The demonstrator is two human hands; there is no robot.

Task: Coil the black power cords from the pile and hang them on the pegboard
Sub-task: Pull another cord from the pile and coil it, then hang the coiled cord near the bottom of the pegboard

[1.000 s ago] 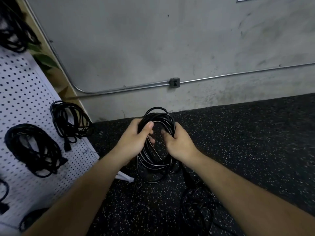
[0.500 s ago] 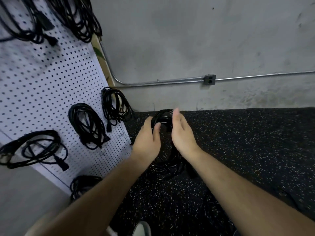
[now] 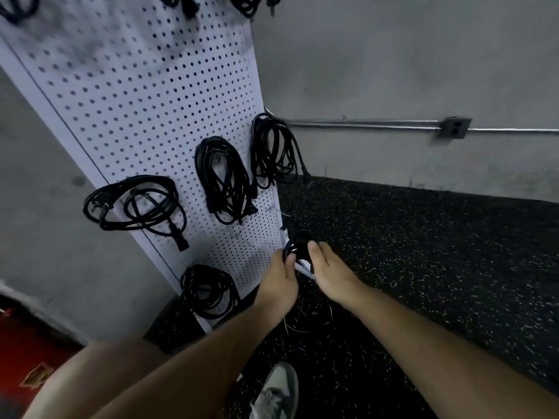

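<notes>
At the far left, a red patch of floor [image 3: 18, 343] showed below a grey wall. Beside it the white pegboard [image 3: 145, 101] leaned across the view. Near its left edge hung a loose coil [image 3: 136, 204] with its plug dangling. Lower down, at the bottom edge, hung a tighter coil [image 3: 208, 290]. A long middle coil [image 3: 225, 179] hung further right, and a fourth coil [image 3: 273, 149] hung at the right edge. More black cords [image 3: 251, 4] were cut off along the board's top edge.

At the pegboard's lower right corner the two hands were close together, both on one coiled cord [image 3: 298, 246]. The left hand [image 3: 279, 282] had its fingers curled round the top of the bundle. The right hand [image 3: 329, 270] pinched it from the other side, thumb against the cord. The bundle's top sat just beside the board's corner. Its loops hung between the wrists, blurred against the floor.

Below the arms a grey shoe [image 3: 276, 391] stood on the black speckled floor [image 3: 423, 252]. To the right, a metal conduit [image 3: 363, 124] ran along the concrete wall to an outlet box [image 3: 453, 128].
</notes>
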